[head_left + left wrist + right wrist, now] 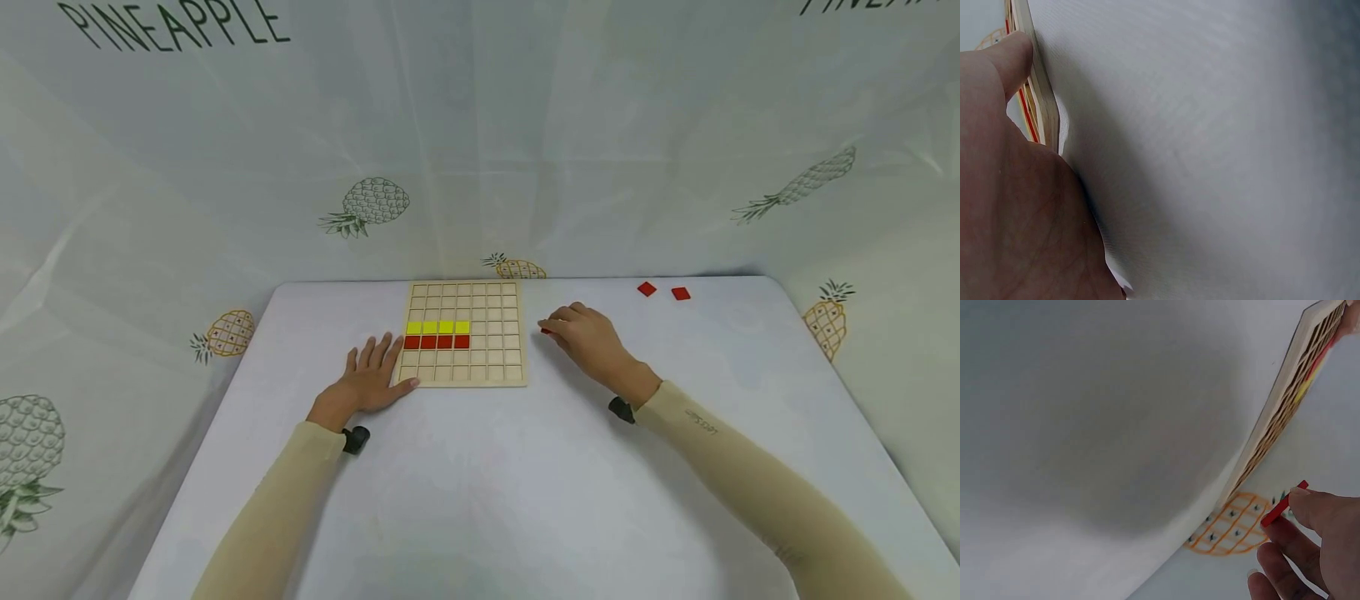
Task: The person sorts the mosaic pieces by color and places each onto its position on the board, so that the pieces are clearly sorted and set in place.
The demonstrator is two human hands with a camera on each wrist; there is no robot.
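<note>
A wooden grid board (498, 358) lies near the table's back edge, with a row of yellow tiles (446, 327) and, just below it, a row of red tiles (445, 342) in its left part. My left hand (369, 383) rests flat with fingers spread at the board's left side, its thumb touching the lower left corner. In the left wrist view the thumb (1015, 59) lies against the board's rim. To the right of the board, my right hand (588, 342) pinches a red tile (1284, 504) between thumb and fingers, held apart from the board.
Two loose red tiles (647, 289) lie at the back right of the white table (465, 483). Behind the table hangs a pale cloth (600, 167) printed with pineapples. A dark wrist camera (356, 439) sits under the left wrist.
</note>
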